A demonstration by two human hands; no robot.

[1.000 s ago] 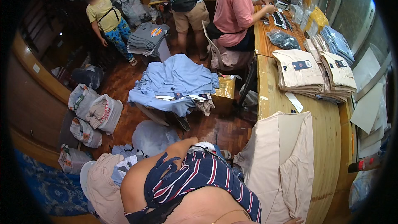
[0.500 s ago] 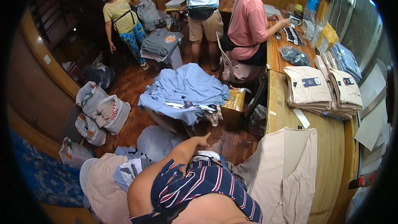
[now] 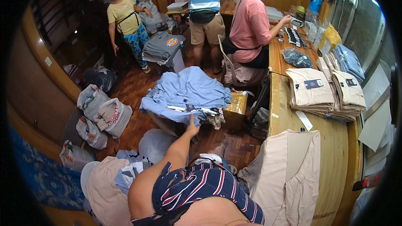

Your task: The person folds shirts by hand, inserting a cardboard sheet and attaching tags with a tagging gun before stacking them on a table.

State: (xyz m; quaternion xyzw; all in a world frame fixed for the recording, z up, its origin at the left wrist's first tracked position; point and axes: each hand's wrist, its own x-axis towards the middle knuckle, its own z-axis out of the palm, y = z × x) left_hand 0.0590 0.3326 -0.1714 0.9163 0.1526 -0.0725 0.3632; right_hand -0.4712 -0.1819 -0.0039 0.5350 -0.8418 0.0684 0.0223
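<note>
My left arm stretches forward, and my left hand (image 3: pixel 192 128) is at the near edge of a heap of light blue shirts (image 3: pixel 188 88). One finger points out straight against the hanging cloth; the other fingers are hard to make out, and nothing shows in the hand. White strips and dark labels (image 3: pixel 190 107) stick out along the heap's near side. A beige shirt (image 3: pixel 289 171) lies spread on the wooden table (image 3: pixel 335 150) to my right. My right hand is out of the picture.
Folded beige shirts (image 3: pixel 312 88) are stacked on the table. A carton (image 3: pixel 236 102) stands beside the blue heap, and filled bags (image 3: pixel 115 115) sit on the floor at left. Beige clothing (image 3: pixel 106 180) lies at my left. Three people are farther back, one seated at the table.
My left hand has moved forward and slightly left to the blue shirts' edge. The person in yellow has lowered a raised hand. The seated person's hands have shifted a little.
</note>
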